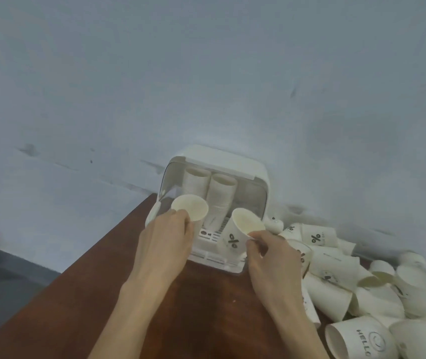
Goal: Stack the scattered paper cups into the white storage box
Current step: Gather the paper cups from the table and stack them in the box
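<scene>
The white storage box (254, 174) stands at the table's far edge against the wall, its clear lid swung up. Two tall stacks of paper cups (221, 198) lean inside it. My left hand (166, 239) grips a white paper cup (190, 207) by its side, mouth facing me, just in front of the box's left half. My right hand (271, 251) pinches the rim of a second cup (240, 229) printed with a % sign, tilted in front of the box's right half.
A heap of several loose paper cups (377, 286) lies on the brown table (199, 307) to the right of the box, some printed with % or HELLO. The pale wall (206, 73) rises directly behind. The table's left edge drops to a grey floor (7, 275).
</scene>
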A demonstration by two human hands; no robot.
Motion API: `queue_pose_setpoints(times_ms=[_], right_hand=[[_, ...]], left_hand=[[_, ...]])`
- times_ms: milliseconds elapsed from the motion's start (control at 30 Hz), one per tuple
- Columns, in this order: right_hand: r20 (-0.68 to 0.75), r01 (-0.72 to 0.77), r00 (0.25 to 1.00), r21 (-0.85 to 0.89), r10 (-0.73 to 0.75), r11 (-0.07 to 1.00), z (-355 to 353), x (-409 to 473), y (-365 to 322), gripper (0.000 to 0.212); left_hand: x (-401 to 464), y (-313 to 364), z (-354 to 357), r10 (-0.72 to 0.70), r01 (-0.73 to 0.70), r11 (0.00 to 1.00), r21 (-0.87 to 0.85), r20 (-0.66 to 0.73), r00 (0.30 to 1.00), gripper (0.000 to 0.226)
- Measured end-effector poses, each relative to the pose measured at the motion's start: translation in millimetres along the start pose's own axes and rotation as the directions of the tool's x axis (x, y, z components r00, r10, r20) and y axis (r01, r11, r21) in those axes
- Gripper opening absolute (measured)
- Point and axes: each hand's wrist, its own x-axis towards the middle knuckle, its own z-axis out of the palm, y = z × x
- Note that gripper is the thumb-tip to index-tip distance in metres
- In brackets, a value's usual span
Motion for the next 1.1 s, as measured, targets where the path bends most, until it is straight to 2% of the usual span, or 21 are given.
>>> queue_pose_setpoints(times_ms=[100, 200, 433, 600, 733, 1100], right_hand=[[-0.031, 0.001, 1.0, 0.026, -0.001, 1.0, 12, 11, -6, 0.024], [-0.021, 0.01, 1.0, 0.016, -0.01, 1.0, 31, 30, -11, 0.025], [0.056, 0.004, 0.998, 0.0, -0.004, 1.0, 87, 41, -8, 0.027], [0.141, 0.061, 0.989, -0.162, -0.039, 0.985, 105, 36, 2, 0.032], [0.179, 0.084, 0.983, -0.226, -0.044, 0.971, 103, 34, 1, 0.033], [0.184, 0.071, 0.982, -0.177, -0.038, 0.982, 101, 34, 0, 0.033]], left_hand=[[8, -13, -6, 0.009, -0.013, 0.999, -0.035, -0.107, 0.994, 0.019], [18, -18, -4, 0.026, -0.03, 0.999, -0.034, -0.134, 0.991, 0.019], [43, -29, 19, 0.005, -0.004, 1.0, 0.023, -0.034, 0.999, 0.022], [56, -37, 23, 0.024, -0.024, 1.0, -0.001, -0.077, 0.997, 0.023], [56, -41, 31, 0.013, -0.013, 1.0, 0.005, -0.046, 0.999, 0.022], [53, -57, 59, 0.022, -0.028, 0.997, 0.072, 0.09, 0.996, 0.021]])
